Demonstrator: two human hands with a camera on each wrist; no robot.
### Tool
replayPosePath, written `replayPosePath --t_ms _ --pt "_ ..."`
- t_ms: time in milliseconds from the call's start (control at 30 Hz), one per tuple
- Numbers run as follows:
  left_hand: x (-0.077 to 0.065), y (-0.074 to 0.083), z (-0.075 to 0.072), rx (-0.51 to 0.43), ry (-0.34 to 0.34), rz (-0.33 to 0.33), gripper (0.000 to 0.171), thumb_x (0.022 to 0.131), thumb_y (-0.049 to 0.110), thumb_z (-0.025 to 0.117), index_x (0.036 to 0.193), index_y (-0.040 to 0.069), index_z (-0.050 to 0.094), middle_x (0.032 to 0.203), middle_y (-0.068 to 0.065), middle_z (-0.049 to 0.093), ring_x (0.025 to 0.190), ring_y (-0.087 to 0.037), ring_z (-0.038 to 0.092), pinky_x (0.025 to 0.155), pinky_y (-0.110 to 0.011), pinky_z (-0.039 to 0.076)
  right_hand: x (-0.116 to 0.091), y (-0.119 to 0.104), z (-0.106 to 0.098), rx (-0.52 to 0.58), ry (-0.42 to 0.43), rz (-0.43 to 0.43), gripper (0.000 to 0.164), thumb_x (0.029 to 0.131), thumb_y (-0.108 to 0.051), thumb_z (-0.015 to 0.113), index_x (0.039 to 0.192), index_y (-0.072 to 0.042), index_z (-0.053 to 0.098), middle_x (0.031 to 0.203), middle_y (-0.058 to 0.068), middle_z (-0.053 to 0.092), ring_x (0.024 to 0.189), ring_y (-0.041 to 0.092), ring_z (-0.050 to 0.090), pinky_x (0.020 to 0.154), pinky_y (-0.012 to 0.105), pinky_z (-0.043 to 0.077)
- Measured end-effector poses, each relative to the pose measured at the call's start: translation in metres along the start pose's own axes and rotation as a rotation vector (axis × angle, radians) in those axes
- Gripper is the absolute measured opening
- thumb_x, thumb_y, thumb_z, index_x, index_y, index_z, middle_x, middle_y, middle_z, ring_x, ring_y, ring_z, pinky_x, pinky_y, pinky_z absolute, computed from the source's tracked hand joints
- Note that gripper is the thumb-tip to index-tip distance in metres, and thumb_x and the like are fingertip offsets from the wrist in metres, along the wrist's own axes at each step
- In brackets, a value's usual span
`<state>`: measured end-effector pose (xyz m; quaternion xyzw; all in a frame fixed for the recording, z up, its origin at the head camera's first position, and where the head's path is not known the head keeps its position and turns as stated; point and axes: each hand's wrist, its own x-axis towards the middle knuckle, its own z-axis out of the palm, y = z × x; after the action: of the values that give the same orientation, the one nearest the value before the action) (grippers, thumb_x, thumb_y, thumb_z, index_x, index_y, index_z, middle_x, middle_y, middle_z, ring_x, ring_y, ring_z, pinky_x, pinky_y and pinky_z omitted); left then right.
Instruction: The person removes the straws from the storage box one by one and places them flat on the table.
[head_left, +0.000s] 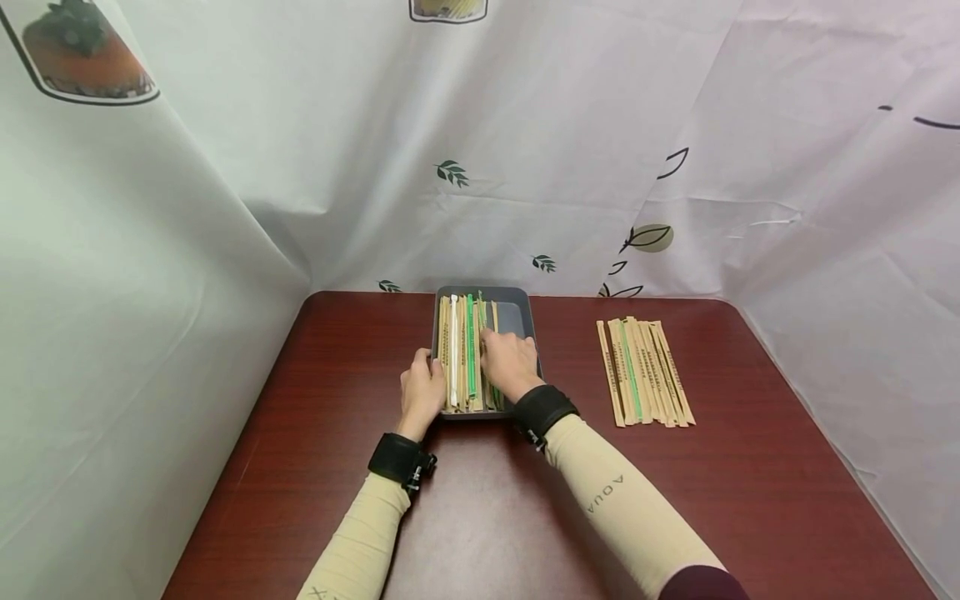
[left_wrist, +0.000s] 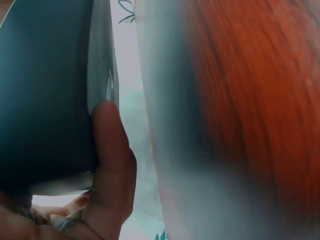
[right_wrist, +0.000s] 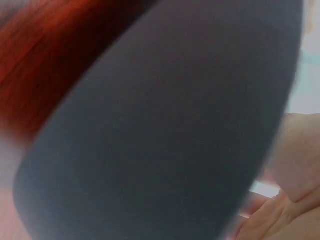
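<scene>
A dark grey tray (head_left: 513, 295) stands at the back middle of the table. Thin paper-wrapped straws (head_left: 453, 350), mostly tan with some green and a white one, lie lengthwise in its left and middle part. My left hand (head_left: 422, 390) grips the tray's left side near the front; in the left wrist view a finger (left_wrist: 111, 150) lies along the outer wall. Over the tray's right half, my right hand (head_left: 512, 363) reaches in with bent fingers at the straws. Its fingertips are hidden, so whether it pinches one is unclear. The tray wall (right_wrist: 165, 125) fills much of the right wrist view.
To the right of the tray, a flat row of more wrapped straws (head_left: 647, 373), tan with a green one, lies on the dark red wooden table (head_left: 480, 500). White printed cloth (head_left: 360, 150) hangs behind the table and along both sides.
</scene>
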<state>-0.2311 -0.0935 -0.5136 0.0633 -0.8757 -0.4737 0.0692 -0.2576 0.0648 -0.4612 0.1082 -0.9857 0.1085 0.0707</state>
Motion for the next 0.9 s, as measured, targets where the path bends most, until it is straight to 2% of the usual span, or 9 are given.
replayPosePath --t_ms 100,300,467,633,733,833,900 --pt "0.001 0.000 0.000 -0.001 0.003 -0.005 0.036 0.110 0.023 0.046 0.140 0.006 0.055 0.076 -0.011 0.060 0.064 -0.026 0.053 0.062 -0.038 0.041 0.002 0.010 -0.007 0.007 0.025 0.013 0.033 0.097 -0.006 0.063 0.129 -0.013 0.070 0.081 0.007 0.072 0.063 0.024 0.059 0.067 0.040 0.039" --pt "0.001 -0.002 -0.003 -0.009 -0.009 -0.010 0.038 0.110 0.023 0.045 0.143 0.004 0.053 0.074 -0.010 0.058 0.060 -0.025 0.050 0.058 -0.036 0.038 0.008 0.039 -0.027 0.036 0.055 0.099 0.035 0.097 -0.011 0.066 0.132 -0.013 0.068 0.099 0.011 0.075 0.071 0.029 0.065 0.069 0.045 0.045" --pt "0.002 -0.005 -0.005 -0.013 -0.004 -0.021 0.037 0.110 0.023 0.045 0.141 0.005 0.055 0.080 -0.012 0.061 0.065 -0.026 0.053 0.059 -0.036 0.039 0.005 0.078 -0.039 0.044 0.041 0.171 0.038 0.096 -0.013 0.066 0.135 -0.011 0.064 0.095 0.014 0.075 0.067 0.031 0.065 0.064 0.045 0.047" --pt "0.003 -0.008 -0.008 -0.018 0.009 -0.031 0.035 0.109 0.023 0.046 0.139 0.006 0.056 0.077 -0.012 0.060 0.062 -0.026 0.052 0.058 -0.036 0.038 -0.010 0.114 -0.036 0.043 0.027 0.198 0.041 0.096 -0.008 0.066 0.136 -0.003 0.062 0.087 0.017 0.072 0.062 0.031 0.060 0.053 0.040 0.043" --pt "0.004 -0.008 -0.009 -0.026 0.007 -0.022 0.036 0.110 0.023 0.045 0.140 0.005 0.055 0.072 -0.011 0.056 0.058 -0.025 0.050 0.056 -0.036 0.037 -0.018 0.130 -0.032 0.014 0.014 0.219 0.041 0.096 -0.007 0.066 0.135 0.000 0.062 0.086 0.018 0.070 0.063 0.032 0.060 0.053 0.040 0.044" --pt "0.006 -0.007 -0.009 -0.022 0.009 -0.009 0.036 0.110 0.022 0.045 0.139 0.004 0.056 0.072 -0.010 0.057 0.059 -0.024 0.050 0.057 -0.035 0.038 -0.025 0.143 -0.026 -0.023 -0.003 0.246 0.040 0.096 -0.005 0.063 0.135 0.000 0.062 0.089 0.021 0.071 0.067 0.036 0.063 0.062 0.047 0.048" --pt "0.007 -0.006 -0.009 -0.019 0.006 -0.006 0.036 0.110 0.022 0.045 0.139 0.004 0.056 0.074 -0.011 0.059 0.061 -0.025 0.053 0.058 -0.036 0.039 -0.029 0.149 -0.023 -0.051 -0.018 0.262 0.040 0.096 -0.004 0.059 0.136 -0.001 0.061 0.094 0.023 0.071 0.074 0.039 0.065 0.074 0.053 0.049"
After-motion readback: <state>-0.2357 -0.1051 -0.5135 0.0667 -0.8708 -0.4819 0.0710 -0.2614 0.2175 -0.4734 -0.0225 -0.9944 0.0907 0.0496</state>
